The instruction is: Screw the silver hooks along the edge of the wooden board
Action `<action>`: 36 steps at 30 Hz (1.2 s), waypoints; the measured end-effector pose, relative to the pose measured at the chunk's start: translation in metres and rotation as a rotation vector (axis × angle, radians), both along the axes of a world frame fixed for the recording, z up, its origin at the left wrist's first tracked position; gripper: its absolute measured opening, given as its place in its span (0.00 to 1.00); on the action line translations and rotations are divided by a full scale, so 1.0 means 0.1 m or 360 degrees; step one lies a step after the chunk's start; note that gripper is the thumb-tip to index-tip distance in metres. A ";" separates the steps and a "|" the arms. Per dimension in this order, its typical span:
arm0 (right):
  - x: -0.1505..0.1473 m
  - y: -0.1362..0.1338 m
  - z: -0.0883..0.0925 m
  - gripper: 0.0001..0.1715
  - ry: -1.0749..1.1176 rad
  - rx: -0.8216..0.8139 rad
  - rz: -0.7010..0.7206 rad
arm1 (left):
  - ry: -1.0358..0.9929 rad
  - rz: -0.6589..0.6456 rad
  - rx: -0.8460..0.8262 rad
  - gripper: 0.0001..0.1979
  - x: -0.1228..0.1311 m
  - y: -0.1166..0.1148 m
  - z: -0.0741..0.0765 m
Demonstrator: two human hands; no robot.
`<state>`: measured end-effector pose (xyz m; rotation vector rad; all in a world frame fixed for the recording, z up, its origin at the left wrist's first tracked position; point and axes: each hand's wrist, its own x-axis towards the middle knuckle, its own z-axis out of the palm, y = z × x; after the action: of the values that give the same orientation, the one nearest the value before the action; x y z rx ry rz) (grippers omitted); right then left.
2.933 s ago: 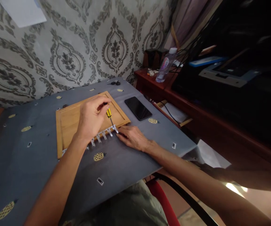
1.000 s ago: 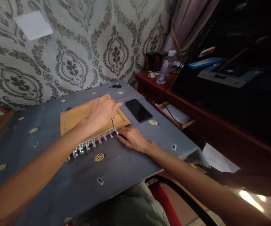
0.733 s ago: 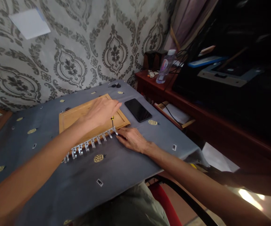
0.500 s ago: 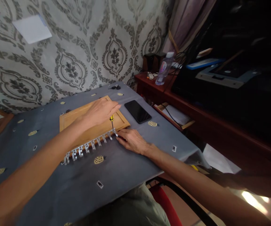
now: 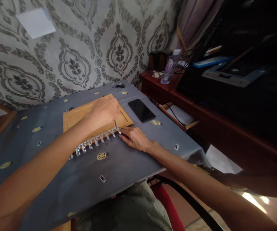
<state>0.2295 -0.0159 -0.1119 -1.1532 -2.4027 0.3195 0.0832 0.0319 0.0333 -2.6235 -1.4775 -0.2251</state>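
A wooden panel (image 5: 79, 115) lies on the grey cloth of the table. Along its near edge runs a metal strip with several curved hooks (image 5: 96, 141). My left hand (image 5: 105, 110) is closed round the handle of a screwdriver above the panel; only the thin shaft (image 5: 115, 123) shows, its tip at the strip's right end. My right hand (image 5: 135, 138) has its fingers pressed together at the last hook on the right, touching the strip's end at the panel's near right corner.
A black phone (image 5: 141, 110) lies right of the panel, and keys (image 5: 120, 85) lie behind it. On the red-brown desk (image 5: 152, 81) stands a plastic bottle (image 5: 170, 67). An open drawer (image 5: 180, 114) juts out below. A chair's black armrest (image 5: 188, 199) is near the table's front edge.
My left hand has closed over the screwdriver's yellow handle, where its fingers were loose above it. My right hand stays at the strip's end. The whole view has shifted slightly.
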 end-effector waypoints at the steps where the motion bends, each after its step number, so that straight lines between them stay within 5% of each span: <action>1: 0.00 0.00 0.00 0.08 -0.0005 0.0001 0.0007 | 0.0059 0.0066 0.0031 0.17 0.02 0.00 0.00; 4: 0.00 0.00 -0.01 0.09 -0.0021 0.0016 0.0006 | 0.0259 0.0186 0.0031 0.22 0.09 -0.04 0.04; 19: 0.00 -0.01 -0.02 0.08 -0.0019 0.0023 0.0000 | 0.0172 -0.0196 -0.0044 0.21 -0.08 0.06 -0.01; 30: 0.00 -0.01 -0.03 0.07 -0.0022 0.0053 -0.0003 | 0.0117 0.0137 -0.0352 0.19 -0.08 -0.01 0.16; 36: 0.00 -0.01 -0.05 0.08 -0.0013 0.0057 -0.0018 | 0.0066 -0.0013 -0.0188 0.15 -0.13 0.03 0.03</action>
<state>0.2299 -0.0167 -0.1164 -1.1538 -2.3982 0.2680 0.0702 0.0346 0.0364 -2.7080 -1.5111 -0.0857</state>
